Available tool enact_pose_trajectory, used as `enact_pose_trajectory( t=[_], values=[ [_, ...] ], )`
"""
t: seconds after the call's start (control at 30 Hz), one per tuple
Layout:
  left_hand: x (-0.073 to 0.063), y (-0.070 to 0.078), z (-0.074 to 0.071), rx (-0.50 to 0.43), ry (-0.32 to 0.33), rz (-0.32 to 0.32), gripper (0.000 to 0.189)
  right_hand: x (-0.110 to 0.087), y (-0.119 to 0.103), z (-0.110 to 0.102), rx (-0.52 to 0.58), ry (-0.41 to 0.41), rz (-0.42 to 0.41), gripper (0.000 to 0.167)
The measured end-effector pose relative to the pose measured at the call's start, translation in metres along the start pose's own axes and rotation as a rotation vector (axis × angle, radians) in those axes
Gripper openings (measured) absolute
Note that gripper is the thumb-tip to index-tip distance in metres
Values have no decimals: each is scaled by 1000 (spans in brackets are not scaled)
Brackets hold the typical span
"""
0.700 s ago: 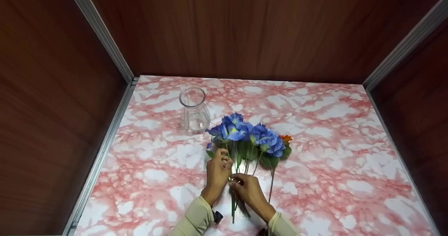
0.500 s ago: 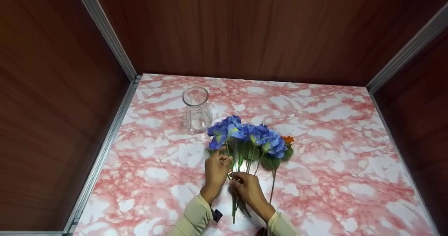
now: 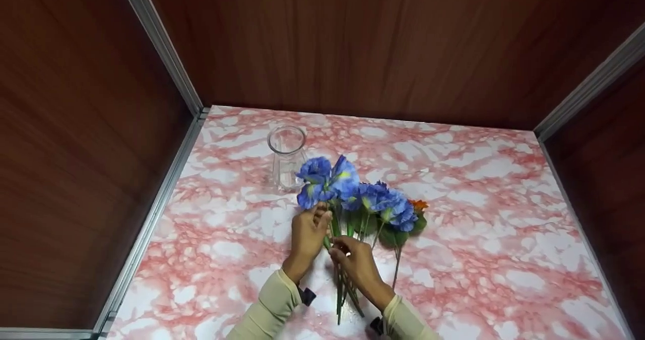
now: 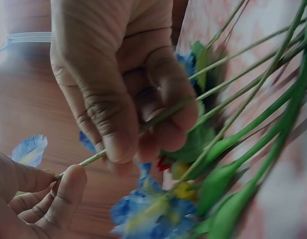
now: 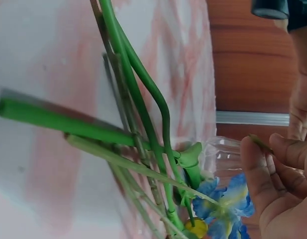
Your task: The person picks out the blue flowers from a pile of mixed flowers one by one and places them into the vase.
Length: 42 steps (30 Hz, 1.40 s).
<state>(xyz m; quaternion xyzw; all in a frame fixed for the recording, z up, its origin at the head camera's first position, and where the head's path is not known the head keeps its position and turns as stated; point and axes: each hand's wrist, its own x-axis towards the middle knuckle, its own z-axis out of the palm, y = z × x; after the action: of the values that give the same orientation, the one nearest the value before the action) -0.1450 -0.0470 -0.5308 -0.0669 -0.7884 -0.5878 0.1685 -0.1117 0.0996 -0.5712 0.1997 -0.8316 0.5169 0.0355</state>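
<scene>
Two hands work on a blue artificial iris point(image 3: 344, 176) with a yellow centre. Just under the bloom, my left hand point(image 3: 309, 231) pinches its thin stem; the left wrist view has this left hand point(image 4: 118, 79) large at the top. Lower down the stem, my right hand point(image 3: 359, 262) pinches it between thumb and fingertips. The right wrist view has the right hand point(image 5: 285, 199) at the right edge. Beside and beneath the hands lie several more stems point(image 3: 340, 294) and blue blooms point(image 3: 390, 206), spread out to the right.
A clear glass vase point(image 3: 286, 166) stands behind and left of the flowers, partly overlapped by a bloom. An orange flower point(image 3: 419, 205) shows at the bunch's right end. The pink-and-white marbled table point(image 3: 478, 259) is enclosed by dark wood panels point(image 3: 352, 43) with metal edging.
My left hand has moved up along with the iris, whose bloom now stands higher and turned more open. My right hand has risen slightly. The head view has shifted a little.
</scene>
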Motion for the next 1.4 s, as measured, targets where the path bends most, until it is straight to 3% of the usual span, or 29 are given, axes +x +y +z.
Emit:
enact_pose_trajectory(
  t=[0.43, 0.63, 0.77, 0.9, 1.03, 1.17, 1.4],
  values=[
    [49, 23, -23, 184, 184, 157, 10, 44, -11, 0, -84, -17, -43, 24],
    [72, 31, -36, 134, 331, 253, 9, 72, -17, 2, -64, 42, -54, 32],
    [86, 37, -43, 124, 421, 272, 7, 92, -23, 3, -20, 78, -29, 38],
    [93, 42, -47, 85, 513, 276, 4, 109, -28, 4, 32, 99, -16, 42],
    [99, 45, -51, 58, 586, 321, 17, 121, -30, 9, 61, 120, 2, 47],
    [103, 46, -53, 65, 644, 353, 22, 130, -30, 14, 30, 130, 12, 50],
    [105, 60, -55, 6, 676, 353, 18, 142, -28, 22, -28, 146, -17, 54]
  ],
)
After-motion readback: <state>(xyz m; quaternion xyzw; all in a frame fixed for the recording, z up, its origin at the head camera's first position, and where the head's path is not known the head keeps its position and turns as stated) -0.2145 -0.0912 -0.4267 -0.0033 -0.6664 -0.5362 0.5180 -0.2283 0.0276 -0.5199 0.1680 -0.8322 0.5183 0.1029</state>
